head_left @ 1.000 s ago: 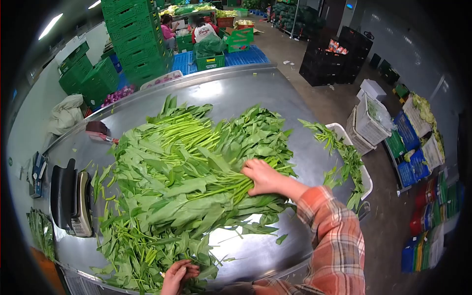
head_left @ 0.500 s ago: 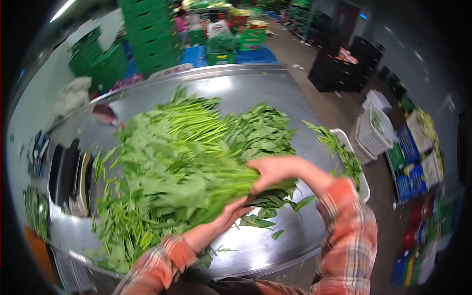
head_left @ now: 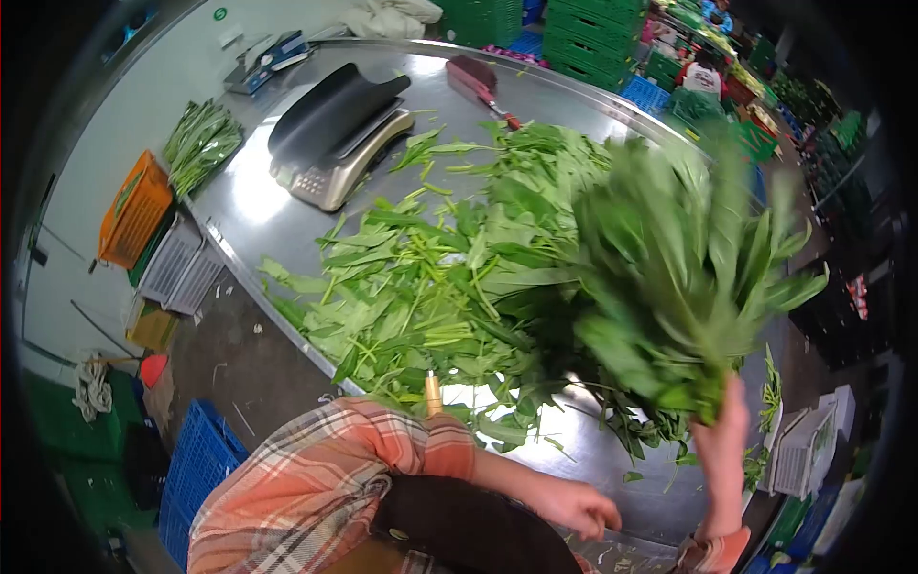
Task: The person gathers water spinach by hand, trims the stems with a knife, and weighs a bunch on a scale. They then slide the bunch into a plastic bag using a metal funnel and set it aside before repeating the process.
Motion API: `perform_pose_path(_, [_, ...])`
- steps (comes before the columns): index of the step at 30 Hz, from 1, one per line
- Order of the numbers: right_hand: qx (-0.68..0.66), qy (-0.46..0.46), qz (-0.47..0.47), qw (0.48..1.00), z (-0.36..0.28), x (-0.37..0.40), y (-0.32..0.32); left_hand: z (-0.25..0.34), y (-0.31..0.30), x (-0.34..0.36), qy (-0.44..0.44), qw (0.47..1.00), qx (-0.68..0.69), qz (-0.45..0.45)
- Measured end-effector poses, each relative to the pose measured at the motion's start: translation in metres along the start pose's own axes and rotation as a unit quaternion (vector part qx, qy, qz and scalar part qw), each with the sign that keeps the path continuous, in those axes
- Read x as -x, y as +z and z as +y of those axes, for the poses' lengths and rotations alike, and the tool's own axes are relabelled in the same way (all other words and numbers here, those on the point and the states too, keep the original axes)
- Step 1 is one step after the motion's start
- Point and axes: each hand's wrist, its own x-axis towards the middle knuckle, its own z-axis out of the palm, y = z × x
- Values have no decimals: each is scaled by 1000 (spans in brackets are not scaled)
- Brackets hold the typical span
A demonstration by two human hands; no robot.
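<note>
My right hand [head_left: 725,416] grips a bunch of long-leaved greens [head_left: 684,287] by the stems, leaves upward and blurred by motion. It is raised over the right part of the metal table [head_left: 574,469]. My left hand [head_left: 579,507] is near the table's front edge, fingers loosely curled in with nothing visible in them. A large heap of loose greens and cut stems [head_left: 421,287] covers the middle of the table. A wooden handle [head_left: 433,393] stands out beside my left sleeve; the rest of that tool is hidden.
A scale [head_left: 335,158] with a black tray sits at the table's left. Behind the heap lies a dark red object with a handle [head_left: 478,86]. An orange basket [head_left: 136,210] and a blue crate [head_left: 199,478] are at the left. Green crates [head_left: 593,38] are stacked at the back.
My right hand has lifted the bunch off the heap, turning it upright and to the right. My left hand has let go and moved toward my body. The view has swung left.
</note>
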Motion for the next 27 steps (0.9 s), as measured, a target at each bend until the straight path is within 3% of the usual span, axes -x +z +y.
perform_pose_path(2, [173,-48,-190,965,3,-9,42,49,-3,3,15,989,-68,-129])
perform_pose_path(4, [296,-163,-215,916,-29,-27,44,98,-13,20,110,946,-302,-43])
perform_pose_path(5, [356,-219,-226,880,-49,-38,44,133,-23,30,197,907,-367,61])
perform_pose_path(6, [341,-297,-172,875,-69,-47,40,166,-40,43,279,849,-420,160])
perform_pose_path(8, [302,-434,-63,846,-121,-63,26,208,-84,67,176,857,-431,219])
perform_pose_path(10, [360,-420,-92,828,-192,-79,14,234,-129,101,107,859,-452,216])
perform_pose_path(11, [338,-447,-37,828,-211,-90,19,246,-147,115,11,929,-354,108])
perform_pose_path(12, [317,-471,20,823,-226,-102,24,254,-158,130,-87,964,-250,-8])
perform_pose_path(14, [276,-451,10,849,-256,-127,38,235,-167,172,-90,995,-20,-47])
perform_pose_path(16, [245,-471,-14,847,-273,-150,70,233,-147,208,-108,974,187,63])
perform_pose_path(17, [230,-484,-26,844,-274,-157,85,235,-146,224,-171,962,163,134])
perform_pose_path(18, [235,-433,29,870,-275,-160,94,238,-148,239,-230,941,138,205])
perform_pose_path(19, [238,-383,85,888,-276,-163,102,247,-149,254,-246,938,124,209])
perform_pose_path(22, [168,-163,195,952,-235,-129,149,248,-187,310,-253,921,-234,179])
perform_pose_path(24, [65,-24,-12,998,-207,-58,214,240,-205,328,-340,858,-333,196])
perform_pose_path(25, [30,133,-204,969,-213,-25,241,232,-213,334,-381,818,-381,203])
perform_pose_path(27, [0,171,-275,946,-239,11,269,171,-232,345,-367,760,-481,237])
